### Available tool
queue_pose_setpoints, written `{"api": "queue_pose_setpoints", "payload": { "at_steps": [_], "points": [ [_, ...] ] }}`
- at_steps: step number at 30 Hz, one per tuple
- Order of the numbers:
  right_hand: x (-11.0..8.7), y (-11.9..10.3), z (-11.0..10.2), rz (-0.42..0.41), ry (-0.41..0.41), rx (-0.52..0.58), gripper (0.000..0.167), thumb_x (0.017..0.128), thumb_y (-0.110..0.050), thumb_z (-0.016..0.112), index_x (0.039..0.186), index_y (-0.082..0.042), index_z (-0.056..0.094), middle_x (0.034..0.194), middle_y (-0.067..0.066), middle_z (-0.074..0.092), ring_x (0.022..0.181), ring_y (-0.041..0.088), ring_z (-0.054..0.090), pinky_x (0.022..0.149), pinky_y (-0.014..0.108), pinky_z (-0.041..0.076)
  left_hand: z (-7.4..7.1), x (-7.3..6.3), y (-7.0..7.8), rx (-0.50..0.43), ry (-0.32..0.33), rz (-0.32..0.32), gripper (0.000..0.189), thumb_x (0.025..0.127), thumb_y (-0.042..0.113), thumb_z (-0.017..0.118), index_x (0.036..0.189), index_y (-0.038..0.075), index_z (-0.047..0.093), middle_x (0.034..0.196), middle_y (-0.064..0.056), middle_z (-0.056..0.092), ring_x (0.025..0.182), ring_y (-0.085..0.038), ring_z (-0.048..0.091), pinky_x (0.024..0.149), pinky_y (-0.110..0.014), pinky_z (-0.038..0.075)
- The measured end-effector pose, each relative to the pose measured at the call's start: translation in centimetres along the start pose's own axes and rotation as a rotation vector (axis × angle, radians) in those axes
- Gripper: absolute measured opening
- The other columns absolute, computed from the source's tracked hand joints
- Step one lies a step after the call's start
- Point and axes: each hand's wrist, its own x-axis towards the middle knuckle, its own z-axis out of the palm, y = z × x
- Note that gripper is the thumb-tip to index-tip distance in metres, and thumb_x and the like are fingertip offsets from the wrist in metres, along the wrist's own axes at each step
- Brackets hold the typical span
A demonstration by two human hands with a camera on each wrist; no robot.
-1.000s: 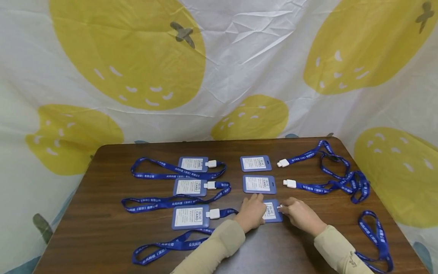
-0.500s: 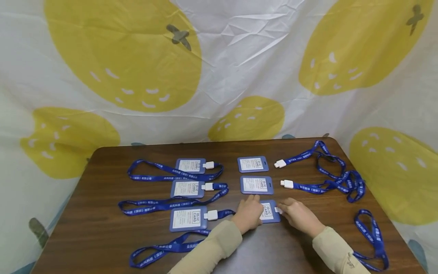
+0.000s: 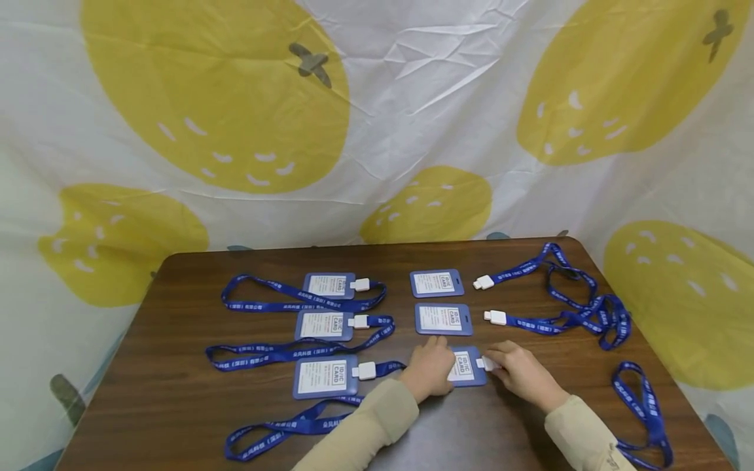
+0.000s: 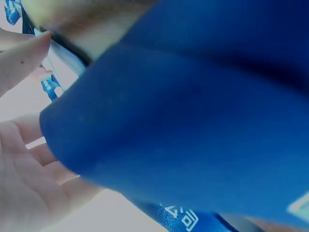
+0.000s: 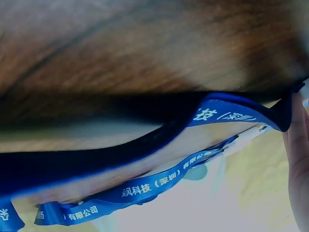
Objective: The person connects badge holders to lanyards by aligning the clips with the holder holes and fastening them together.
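A blue-rimmed ID card holder lies at the front of the right column in the head view. My left hand grips its left end, thumb at the near edge and fingers across the far side. At the slot end, my right hand pinches a white lanyard clip, whose tip meets the holder's edge. From that hand a blue lanyard trails in the right wrist view. Most of the left wrist view is filled by a blurred blue strap, with my thumb and fingers at the left side.
Left of my hands, three card holders, the nearest being a blue-edged holder, have lanyards clipped on. Farther back on the right lie a middle holder and a back holder, with loose lanyards beside them. A patterned cloth hangs behind the table.
My right fingers have drawn slightly back from the holder's edge, so more of the white clip shows at the slot. My left hand keeps its grip; the head view has shifted slightly.
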Motion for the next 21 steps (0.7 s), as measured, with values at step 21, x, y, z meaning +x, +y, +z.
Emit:
{"api": "queue_pose_setpoints", "payload": {
  "at_steps": [21],
  "points": [
    [0.8,0.7,-2.2,0.194,0.032,0.009,0.022,0.071,-0.001,0.073,0.07,-0.01,0.053,0.057,-0.008,0.042,0.051,0.007,0.037,0.045,0.025,0.033,-1.2,-0.8,-3.0,-0.304,0.289,0.036,0.02,0.082,0.027,0.064,0.093,0.01,0.066,0.084,0.001,0.062,0.076,-0.013,0.06,0.061,-0.024,0.048]
  ]
}}
